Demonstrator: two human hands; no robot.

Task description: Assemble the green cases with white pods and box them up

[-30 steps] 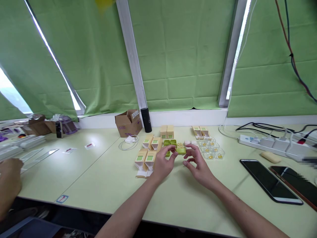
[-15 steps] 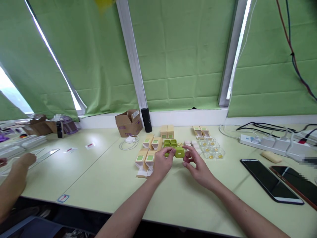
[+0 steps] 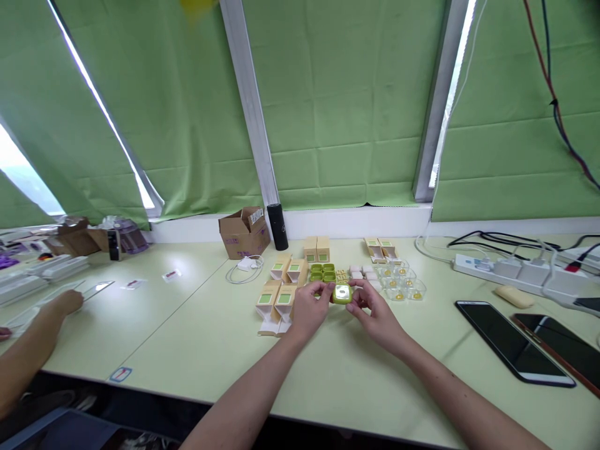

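Between my two hands is a small square green case [image 3: 342, 294] with a pale, shiny face and a little slot in its middle. My left hand [image 3: 313, 307] pinches its left side, and the fingers of my right hand [image 3: 370, 305] close on its right side. Just behind lie several green square cases [image 3: 322, 272], small yellowish pieces [image 3: 342, 275] and white square pieces [image 3: 363, 273]. Clear plastic cups [image 3: 398, 281] with gold centres stand to the right. Open cardboard boxes with green windows [image 3: 284, 299] are left of my left hand.
A brown carton [image 3: 244, 234], black bottle [image 3: 277, 227] and coiled white cable [image 3: 245, 269] stand at the back. On the right are a power strip [image 3: 510, 272] and two phones, one black [image 3: 513, 342]. Another person's arm [image 3: 44, 331] reaches in from the left.
The green case has turned so its shiny pale face shows. My right fingers have closed in on its right side. The other person's hand has moved slightly right.
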